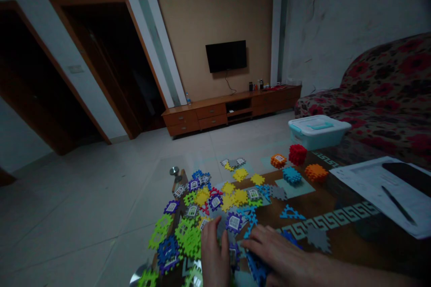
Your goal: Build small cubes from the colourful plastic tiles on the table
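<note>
Several toothed plastic puzzle tiles in green, yellow, purple and blue lie scattered on a glass-topped table point(336, 224). My left hand point(215, 251) rests flat among them, fingers stretched toward a purple window tile point(233, 222). My right hand point(281, 253) lies beside it, fingers extended and pressing on blue tiles point(256, 269) partly hidden under it. Assembled cubes stand further back: a red cube point(298, 154), two orange cubes point(315, 172) and a blue cube point(291, 175).
A lidded light-blue storage box point(318, 131) stands at the table's far edge. Papers with a pen point(397, 204) lie at the right. A flowered sofa point(387, 94) is at the right, and a TV cabinet point(229, 110) stands against the far wall.
</note>
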Demonstrator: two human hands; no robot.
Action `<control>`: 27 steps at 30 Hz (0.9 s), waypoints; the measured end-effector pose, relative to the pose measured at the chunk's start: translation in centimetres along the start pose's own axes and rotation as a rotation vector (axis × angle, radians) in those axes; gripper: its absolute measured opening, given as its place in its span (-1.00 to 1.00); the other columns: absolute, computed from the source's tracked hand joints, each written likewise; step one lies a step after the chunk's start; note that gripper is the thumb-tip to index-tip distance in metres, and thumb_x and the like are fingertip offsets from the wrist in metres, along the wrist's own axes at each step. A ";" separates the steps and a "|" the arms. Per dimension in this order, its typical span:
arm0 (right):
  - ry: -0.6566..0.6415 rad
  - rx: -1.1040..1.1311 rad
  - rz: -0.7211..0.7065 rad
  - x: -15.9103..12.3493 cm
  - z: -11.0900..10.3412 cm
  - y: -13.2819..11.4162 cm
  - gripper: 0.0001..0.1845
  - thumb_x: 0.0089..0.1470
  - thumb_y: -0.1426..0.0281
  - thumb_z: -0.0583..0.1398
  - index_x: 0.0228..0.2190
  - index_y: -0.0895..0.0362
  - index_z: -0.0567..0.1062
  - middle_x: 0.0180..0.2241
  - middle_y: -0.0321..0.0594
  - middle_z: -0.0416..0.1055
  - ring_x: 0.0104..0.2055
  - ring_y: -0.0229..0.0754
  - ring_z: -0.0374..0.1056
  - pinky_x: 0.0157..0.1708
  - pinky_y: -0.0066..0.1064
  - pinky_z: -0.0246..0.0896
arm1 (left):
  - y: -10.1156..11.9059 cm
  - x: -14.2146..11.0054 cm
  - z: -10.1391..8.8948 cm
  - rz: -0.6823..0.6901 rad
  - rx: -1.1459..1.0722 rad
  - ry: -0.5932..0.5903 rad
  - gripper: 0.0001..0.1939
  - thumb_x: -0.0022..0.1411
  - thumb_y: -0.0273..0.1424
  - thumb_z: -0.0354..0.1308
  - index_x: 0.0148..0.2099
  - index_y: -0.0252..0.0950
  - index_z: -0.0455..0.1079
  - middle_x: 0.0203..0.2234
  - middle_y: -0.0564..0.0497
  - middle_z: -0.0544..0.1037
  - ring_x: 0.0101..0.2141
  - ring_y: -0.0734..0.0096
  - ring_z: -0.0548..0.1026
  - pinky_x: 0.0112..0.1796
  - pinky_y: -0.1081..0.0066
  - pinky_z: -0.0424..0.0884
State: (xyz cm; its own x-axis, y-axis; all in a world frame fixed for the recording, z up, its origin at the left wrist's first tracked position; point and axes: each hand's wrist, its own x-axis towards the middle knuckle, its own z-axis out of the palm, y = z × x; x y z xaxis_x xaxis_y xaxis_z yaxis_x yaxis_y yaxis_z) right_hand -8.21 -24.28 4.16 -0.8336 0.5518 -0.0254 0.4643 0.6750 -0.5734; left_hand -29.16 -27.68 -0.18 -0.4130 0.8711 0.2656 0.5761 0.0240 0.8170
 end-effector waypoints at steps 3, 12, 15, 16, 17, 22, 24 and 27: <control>-0.050 -0.006 0.060 -0.3 0.4 -1.0 -0.17 -0.19 0.62 0.40 0.14 0.08 0.35 0.07 0.02 0.34 0.10 0.15 0.23 0.13 0.02 0.09 | 0.3 -0.4 0.3 -0.005 -0.017 -0.010 -0.58 0.14 -0.19 -0.01 -0.07 -0.33 0.44 -0.14 -0.23 0.53 -0.06 0.03 0.47 0.05 -0.09 0.34; -0.036 -0.021 0.000 -0.2 1.0 1.1 -0.18 -0.21 0.50 0.42 0.12 -0.04 0.36 0.08 -0.06 0.33 0.10 0.13 0.23 0.11 0.00 0.14 | -0.2 -0.5 0.3 -0.001 0.039 -0.036 -0.57 0.17 -0.23 -0.03 -0.05 -0.38 0.44 -0.09 -0.27 0.51 0.01 0.02 0.43 0.11 -0.11 0.28; 0.060 0.031 -0.090 2.7 0.0 2.4 -0.27 -0.09 0.33 0.41 0.13 -0.08 0.36 0.10 -0.10 0.34 0.12 0.05 0.24 0.12 -0.14 0.15 | -0.3 -0.8 1.0 0.026 0.079 -0.049 -0.61 0.22 -0.28 -0.05 -0.02 -0.33 0.43 -0.06 -0.23 0.50 0.04 0.07 0.41 0.12 -0.04 0.28; 0.095 0.024 -0.105 4.7 -0.5 2.7 -0.36 -0.02 0.30 0.37 0.11 -0.05 0.39 0.08 -0.09 0.37 0.11 0.03 0.26 0.12 -0.16 0.16 | -0.4 -0.9 1.3 0.037 0.092 -0.049 -0.62 0.23 -0.29 -0.05 -0.01 -0.32 0.43 -0.06 -0.22 0.50 0.03 0.09 0.41 0.11 -0.01 0.30; 0.120 0.003 -0.121 7.0 -1.0 3.0 -0.44 0.05 0.30 0.33 0.10 -0.02 0.41 0.07 -0.07 0.38 0.12 0.02 0.27 0.13 -0.17 0.16 | -0.5 -1.0 1.6 0.048 0.105 -0.046 -0.62 0.24 -0.31 -0.06 0.00 -0.31 0.42 -0.06 -0.21 0.50 0.03 0.11 0.41 0.10 0.02 0.32; 0.159 -0.164 -0.057 20.4 -1.6 3.4 -0.53 0.16 0.29 0.21 0.10 0.12 0.42 0.22 0.04 0.26 0.23 0.06 0.19 0.17 -0.13 0.13 | -1.9 -1.3 2.7 0.080 0.191 0.044 -0.64 0.25 -0.38 -0.08 -0.01 -0.27 0.45 -0.08 -0.18 0.52 0.01 0.13 0.45 0.06 0.10 0.37; 0.176 -0.186 -0.040 24.3 -0.9 2.8 -0.53 0.18 0.27 0.19 0.10 0.13 0.42 0.22 0.05 0.25 0.25 0.07 0.17 0.17 -0.11 0.13 | -2.7 -1.2 2.5 0.104 0.220 0.081 -0.64 0.24 -0.39 -0.08 -0.02 -0.27 0.46 -0.10 -0.20 0.54 -0.01 0.12 0.47 0.03 0.12 0.40; 0.188 -0.213 0.009 27.6 0.9 1.1 -0.55 0.15 0.23 0.21 0.03 0.17 0.46 0.14 0.11 0.33 0.17 0.13 0.25 0.10 -0.01 0.18 | -3.9 -0.9 1.8 0.132 0.251 0.085 -0.65 0.22 -0.39 -0.04 -0.04 -0.26 0.48 -0.12 -0.21 0.55 -0.04 0.10 0.50 -0.01 0.14 0.44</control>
State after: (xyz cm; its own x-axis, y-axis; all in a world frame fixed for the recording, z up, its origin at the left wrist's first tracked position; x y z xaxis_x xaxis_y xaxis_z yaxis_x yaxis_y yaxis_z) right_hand -30.95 -8.75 2.13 -0.7682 0.6260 0.1340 0.5405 0.7465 -0.3881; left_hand -29.74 -27.65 -4.55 -0.3744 0.8310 0.4115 0.7810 0.0434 0.6230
